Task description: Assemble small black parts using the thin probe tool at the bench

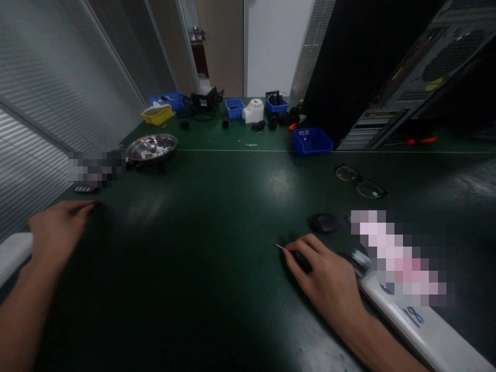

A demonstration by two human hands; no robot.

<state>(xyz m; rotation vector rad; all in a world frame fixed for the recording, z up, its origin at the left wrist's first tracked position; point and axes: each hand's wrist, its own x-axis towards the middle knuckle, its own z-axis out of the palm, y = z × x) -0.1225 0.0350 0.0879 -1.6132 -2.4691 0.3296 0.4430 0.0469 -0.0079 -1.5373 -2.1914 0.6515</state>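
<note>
My right hand [323, 271] rests low over the green table at the right of centre, its fingers closed round a small screwdriver [300, 260]. The tool's handle is black and partly hidden by my fingers; its thin metal shaft points left. Just beyond that hand lies a black computer mouse [324, 223]. At the far left, my left hand [62, 227] is closed, with thumb and fingers pinched together on the table. Something dark and tiny shows at those fingertips, too small to name.
A white device marked 18 [413, 312] lies beside my right forearm. Eyeglasses [360, 181] lie beyond the mouse. A metal bowl [152, 147] stands at back left, a blue bin [312, 142] at back right. More bins and a white housing [253, 110] line the far edge.
</note>
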